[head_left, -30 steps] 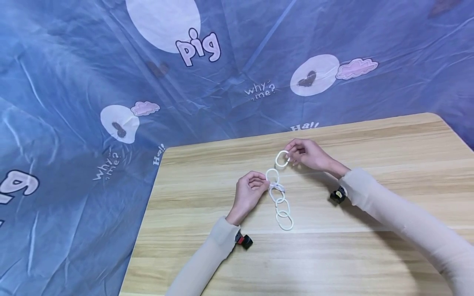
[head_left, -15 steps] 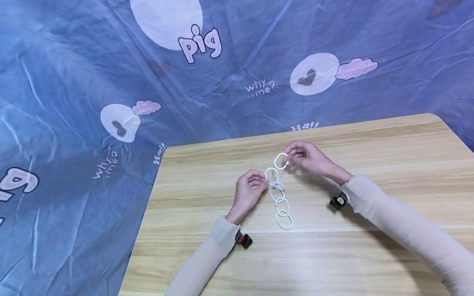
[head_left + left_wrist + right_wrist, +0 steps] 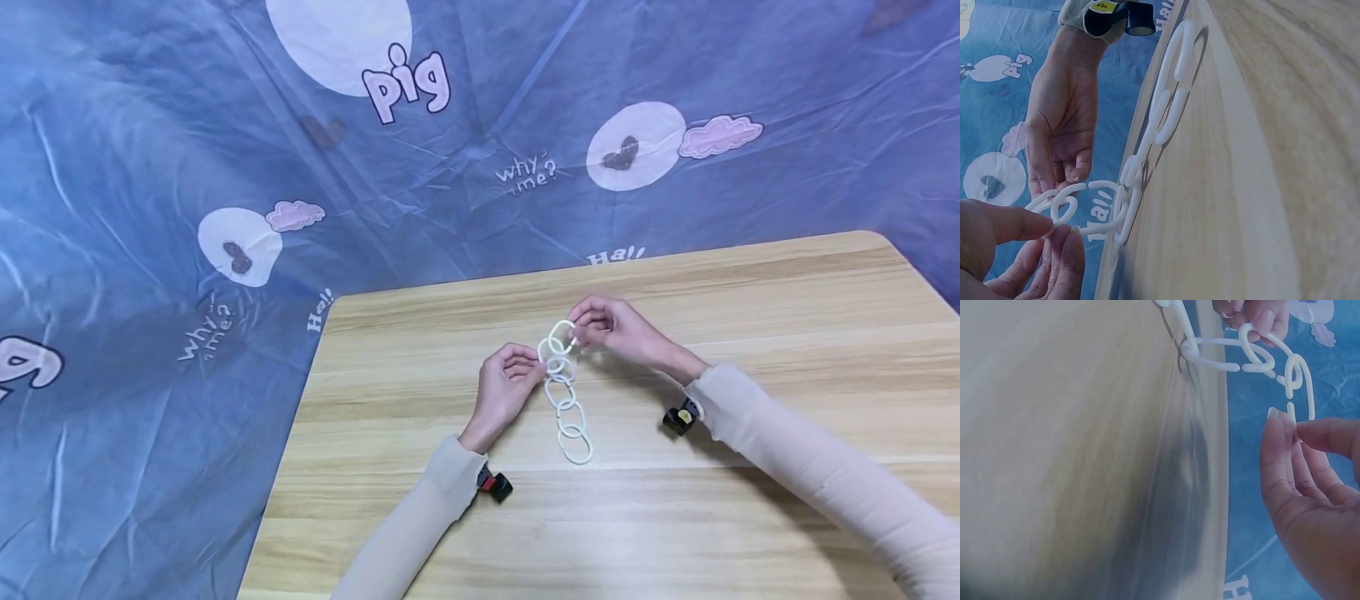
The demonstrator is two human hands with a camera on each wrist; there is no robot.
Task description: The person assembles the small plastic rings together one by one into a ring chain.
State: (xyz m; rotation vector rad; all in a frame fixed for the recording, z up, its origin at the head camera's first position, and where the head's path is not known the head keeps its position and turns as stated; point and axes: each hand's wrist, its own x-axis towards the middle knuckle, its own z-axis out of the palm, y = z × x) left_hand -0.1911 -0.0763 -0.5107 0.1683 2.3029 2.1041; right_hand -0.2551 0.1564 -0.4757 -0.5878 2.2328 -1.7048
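My left hand (image 3: 506,387) pinches a white C-shaped plastic link (image 3: 1279,343) between thumb and fingers. It belongs to a chain whose lower links (image 3: 1174,117) lie on the wooden table, running toward the front. Another white link (image 3: 1310,394), with a small gap in its side, is pinched by the thumb and fingertips of my right hand (image 3: 618,329). In the right wrist view this link passes through the left-held one, its gap close to my right fingertips. Both hands are raised a little above the tabletop.
The light wooden table (image 3: 420,517) spreads around the hands. Behind it and at the left hangs a blue printed cloth (image 3: 465,225). Each wrist wears a small black camera (image 3: 681,417).
My right hand has moved down and toward the left hand, and its link, apart before, now interlocks with the left-held link. The left hand has hardly moved.
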